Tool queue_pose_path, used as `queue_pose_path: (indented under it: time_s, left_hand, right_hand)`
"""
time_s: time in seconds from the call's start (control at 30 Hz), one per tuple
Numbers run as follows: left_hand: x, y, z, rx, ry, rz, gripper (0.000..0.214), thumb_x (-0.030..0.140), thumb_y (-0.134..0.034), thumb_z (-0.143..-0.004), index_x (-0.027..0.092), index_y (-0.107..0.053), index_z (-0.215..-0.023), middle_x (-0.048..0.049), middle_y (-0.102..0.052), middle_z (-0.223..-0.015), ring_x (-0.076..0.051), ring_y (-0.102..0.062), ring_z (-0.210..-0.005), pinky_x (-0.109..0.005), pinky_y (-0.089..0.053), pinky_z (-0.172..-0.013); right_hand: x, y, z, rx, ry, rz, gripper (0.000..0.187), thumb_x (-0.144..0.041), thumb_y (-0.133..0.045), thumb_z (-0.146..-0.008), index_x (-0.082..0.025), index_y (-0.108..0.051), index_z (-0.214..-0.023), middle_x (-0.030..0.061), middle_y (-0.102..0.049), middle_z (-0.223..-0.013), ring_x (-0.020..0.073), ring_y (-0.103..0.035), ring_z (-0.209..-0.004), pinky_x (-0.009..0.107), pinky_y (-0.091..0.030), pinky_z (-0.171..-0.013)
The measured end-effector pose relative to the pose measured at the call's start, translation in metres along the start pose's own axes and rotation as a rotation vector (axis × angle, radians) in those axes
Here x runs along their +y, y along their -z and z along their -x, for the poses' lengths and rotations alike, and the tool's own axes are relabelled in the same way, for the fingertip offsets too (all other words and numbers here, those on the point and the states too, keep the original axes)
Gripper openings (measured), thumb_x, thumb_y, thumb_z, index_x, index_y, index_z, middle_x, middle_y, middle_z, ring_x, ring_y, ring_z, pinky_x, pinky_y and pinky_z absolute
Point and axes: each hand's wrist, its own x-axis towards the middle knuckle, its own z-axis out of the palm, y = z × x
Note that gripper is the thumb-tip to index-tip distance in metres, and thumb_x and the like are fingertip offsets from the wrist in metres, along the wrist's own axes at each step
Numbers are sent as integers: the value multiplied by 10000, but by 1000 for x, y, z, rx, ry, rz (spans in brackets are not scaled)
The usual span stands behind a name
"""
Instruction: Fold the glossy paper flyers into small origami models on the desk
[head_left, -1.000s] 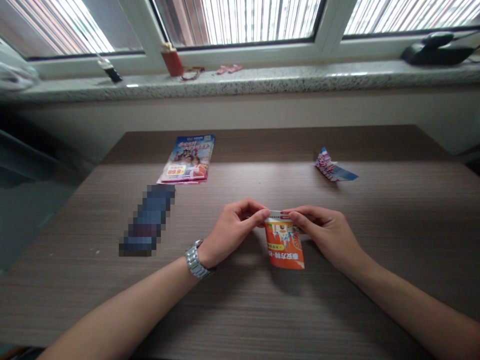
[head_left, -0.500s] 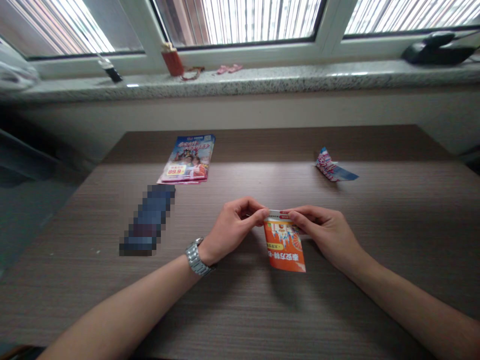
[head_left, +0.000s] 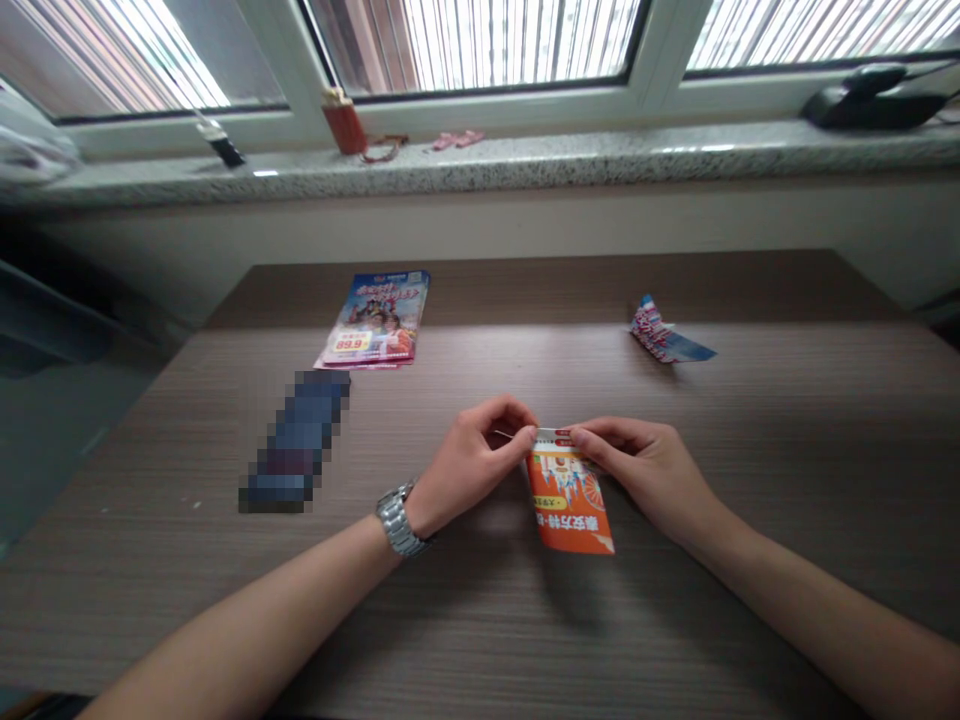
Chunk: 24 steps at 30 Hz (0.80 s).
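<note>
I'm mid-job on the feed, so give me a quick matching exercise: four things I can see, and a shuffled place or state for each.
1. orange sheet
2. leaflet stack
3. folded blue paper
4. watch

A. worn, silver-coloured
B. on the far left part of the table
C. pinched by the left hand and the right hand
D. creased, on the far right part of the table

Pairs: 1-C, 2-B, 3-D, 4-A

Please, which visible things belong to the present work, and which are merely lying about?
Work: orange leaflet, held by left hand and right hand; perhaps leaflet stack, folded paper.
Lying about, apparently: pixelated dark object, red container, black device.
</note>
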Motion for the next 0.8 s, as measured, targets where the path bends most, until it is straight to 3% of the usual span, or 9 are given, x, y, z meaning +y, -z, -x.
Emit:
queue_pose_path:
  time_s: [0.23, 0.37, 0.63, 0.8]
  left_hand:
    - [-1, -1, 0, -38, 15, -35, 271, 417, -626, -938, 151, -681, -922, -43, -699, -858, -144, -626, -782, -232, -502, -703]
    - [-3, 1, -2, -62, 13, -36, 255, 395, -649, -923, 144, -688, -905, -45, -697, -842, -137, -622, -768, -222, -496, -682]
    - [-5, 3, -1, -106, -8, -99, 218, 348, -656, -916, 138, -710, -894, -35, -697, -819, -122, -593, -745, -208, -456, -657]
    - [-6, 0, -1, -96, 24, -72, 248, 377, -648, -918, 136, -709, -910, -44, -704, -831, -137, -615, -756, -221, -473, -667]
  right_hand:
    - [3, -2, 0, -56, 21, 21, 362, -538, -723, -815, -198, -793, -919, 64, -797, -895, 217, -734, -803, 307, -599, -725]
    - [3, -3, -1, -78, 39, 55, 332, -516, -710, -828, -196, -775, -893, 56, -787, -843, 206, -724, -756, 298, -588, -685]
    - [0, -1, 2, -171, 118, 207, 271, -453, -641, -902, -218, -772, -932, 30, -788, -885, 193, -708, -789, 277, -543, -694]
    - [0, 4, 1, -150, 149, 330, 316, -475, -601, -928, -215, -780, -935, 32, -787, -852, 194, -696, -742, 280, -513, -646]
